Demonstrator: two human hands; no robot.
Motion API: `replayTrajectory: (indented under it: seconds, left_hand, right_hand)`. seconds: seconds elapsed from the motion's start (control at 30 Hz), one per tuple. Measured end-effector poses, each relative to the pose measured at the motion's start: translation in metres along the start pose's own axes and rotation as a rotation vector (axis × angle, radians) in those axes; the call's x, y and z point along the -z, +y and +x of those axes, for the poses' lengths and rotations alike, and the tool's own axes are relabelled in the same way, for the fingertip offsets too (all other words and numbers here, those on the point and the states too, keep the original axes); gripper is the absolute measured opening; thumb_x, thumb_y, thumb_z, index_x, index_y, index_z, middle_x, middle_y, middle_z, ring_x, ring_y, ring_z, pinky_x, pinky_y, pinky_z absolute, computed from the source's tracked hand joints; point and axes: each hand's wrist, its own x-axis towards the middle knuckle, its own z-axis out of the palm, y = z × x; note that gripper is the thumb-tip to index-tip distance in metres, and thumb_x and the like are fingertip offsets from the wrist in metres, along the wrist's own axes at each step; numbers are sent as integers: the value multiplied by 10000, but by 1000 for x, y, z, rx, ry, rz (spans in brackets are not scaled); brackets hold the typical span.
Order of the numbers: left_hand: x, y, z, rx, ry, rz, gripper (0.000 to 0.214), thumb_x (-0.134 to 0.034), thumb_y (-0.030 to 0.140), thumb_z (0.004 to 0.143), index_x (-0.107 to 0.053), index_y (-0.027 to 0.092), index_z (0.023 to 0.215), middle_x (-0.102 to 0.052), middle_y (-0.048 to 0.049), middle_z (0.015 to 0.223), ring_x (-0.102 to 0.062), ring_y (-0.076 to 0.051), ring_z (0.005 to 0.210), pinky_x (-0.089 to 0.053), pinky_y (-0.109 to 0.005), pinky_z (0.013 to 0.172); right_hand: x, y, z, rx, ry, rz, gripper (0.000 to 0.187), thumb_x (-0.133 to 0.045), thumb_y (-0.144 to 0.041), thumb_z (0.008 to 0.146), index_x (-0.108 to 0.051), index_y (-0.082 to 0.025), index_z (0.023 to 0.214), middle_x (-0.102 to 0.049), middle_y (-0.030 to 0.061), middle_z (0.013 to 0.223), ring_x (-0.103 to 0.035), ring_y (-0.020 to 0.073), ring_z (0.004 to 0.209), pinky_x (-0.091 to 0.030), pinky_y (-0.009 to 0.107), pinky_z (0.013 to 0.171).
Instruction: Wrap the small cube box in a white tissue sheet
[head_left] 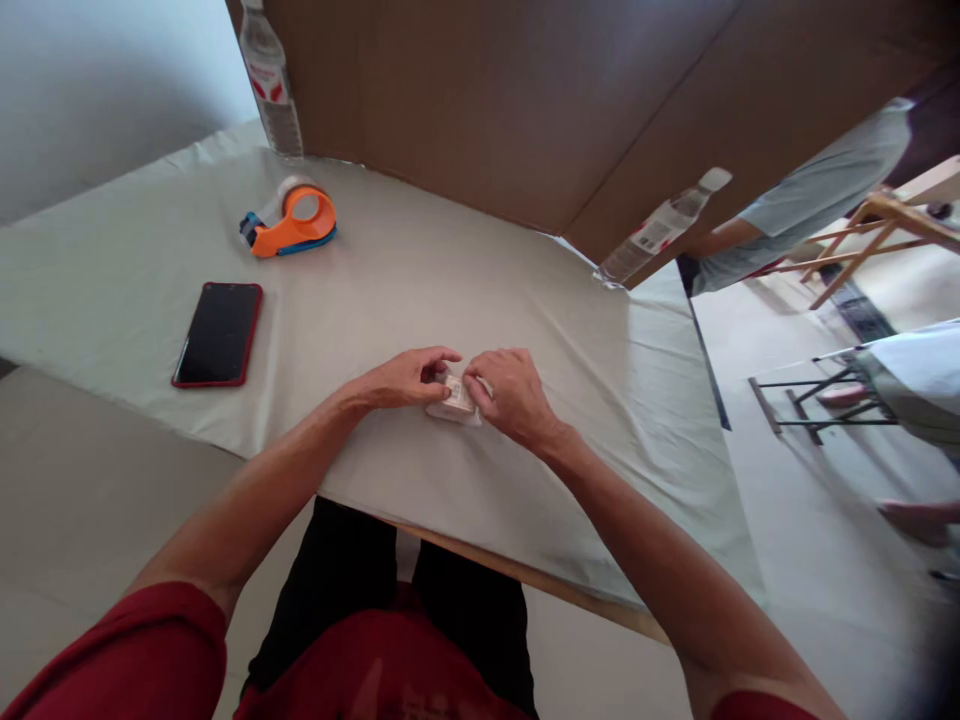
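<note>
Both my hands meet at the middle of the cloth-covered table [420, 270]. My left hand [405, 378] and my right hand [510, 393] pinch a small pale packet [456, 398] with a printed label, which rests on the cloth between them. The fingers of both hands are curled round its ends. Much of the packet is hidden under my fingers.
A black phone in a red case [218, 333] lies at the left. An orange tape dispenser [290, 219] sits behind it. Two plastic bottles [271, 80] [660, 228] stand against a cardboard wall [525, 100]. Another person's sleeve [817, 195] and wooden tables show at the right.
</note>
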Motion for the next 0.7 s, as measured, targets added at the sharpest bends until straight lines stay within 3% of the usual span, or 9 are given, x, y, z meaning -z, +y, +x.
replayTrajectory:
  seconds: [0.1, 0.43, 0.7]
  left_hand:
    - [0, -1, 0, -5, -9, 0, 637, -621, 304, 730, -575, 125, 1340, -635, -72, 1012, -574, -172, 868, -482, -316, 793]
    - [-2, -3, 1, -60, -25, -212, 823, -744, 338, 739, -421, 153, 1473, -648, -101, 1098, -622, -224, 987, -493, -355, 859]
    - [1, -4, 0, -48, 10, -494, 614, -751, 328, 746, -565, 157, 1306, -688, -79, 985, -651, -194, 924, -505, -315, 826]
  right_hand:
    - [0, 6, 5, -134, -21, 165, 164, -502, -197, 890, -645, -189, 811, -710, 57, 831, -586, 196, 801, -349, 355, 811]
    - [29, 13, 28, -275, 128, 423, 157, -505, -252, 851, -591, -188, 736, -648, 34, 778, -537, 159, 737, -373, 300, 717]
    - [36, 33, 55, -353, 201, 622, 173, -550, -281, 830, -592, -186, 691, -442, -49, 587, -381, 108, 590, -301, 270, 592]
